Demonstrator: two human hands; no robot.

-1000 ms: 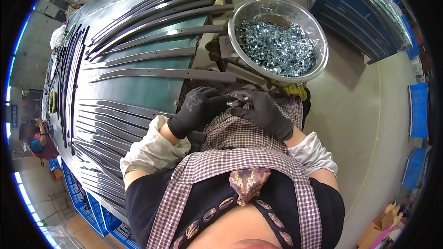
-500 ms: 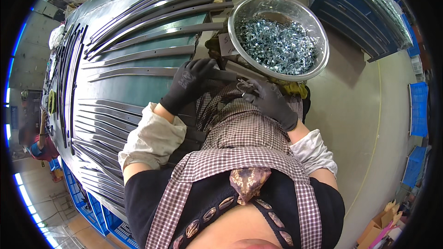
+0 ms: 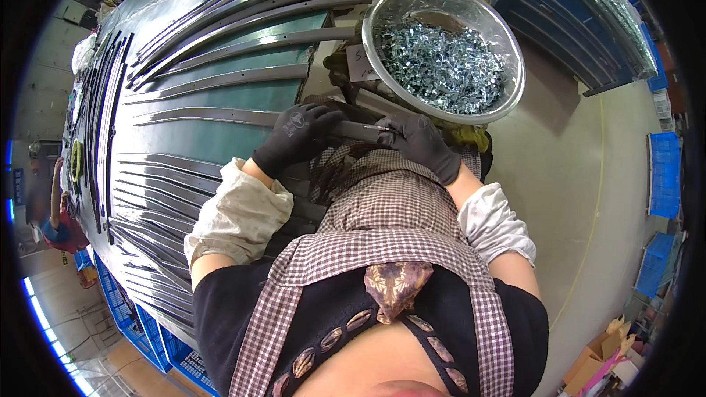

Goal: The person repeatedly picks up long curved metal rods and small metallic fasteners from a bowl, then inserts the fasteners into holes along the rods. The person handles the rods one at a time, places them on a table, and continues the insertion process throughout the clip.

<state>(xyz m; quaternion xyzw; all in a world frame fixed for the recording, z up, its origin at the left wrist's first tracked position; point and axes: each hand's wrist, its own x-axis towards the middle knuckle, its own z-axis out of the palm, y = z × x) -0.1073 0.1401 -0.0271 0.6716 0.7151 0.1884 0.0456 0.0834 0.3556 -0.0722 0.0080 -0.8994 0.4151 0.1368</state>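
Observation:
My left hand (image 3: 298,138), in a dark grey work glove, is closed round a long, thin dark strip (image 3: 234,115) near its right end. That strip lies across the table edge and its end sticks out over my lap. At the tip my right hand (image 3: 425,148), gloved alike, pinches a small shiny metal clip (image 3: 384,129) against the strip; the fingers hide most of the clip. Just beyond the right hand stands a big round metal basin (image 3: 517,81), heaped with small silvery clips (image 3: 447,62).
Many similar dark strips (image 3: 184,169) lie in rows on the green-topped table (image 3: 220,142) to my left. A blue metal cabinet (image 3: 566,26) stands at the far right. Blue crates (image 3: 664,175) line the right side. Another person (image 3: 62,228) is at the table's far left.
My right hand has moved slightly left with the clip, which now meets the strip's end. My left hand keeps its grip on the strip.

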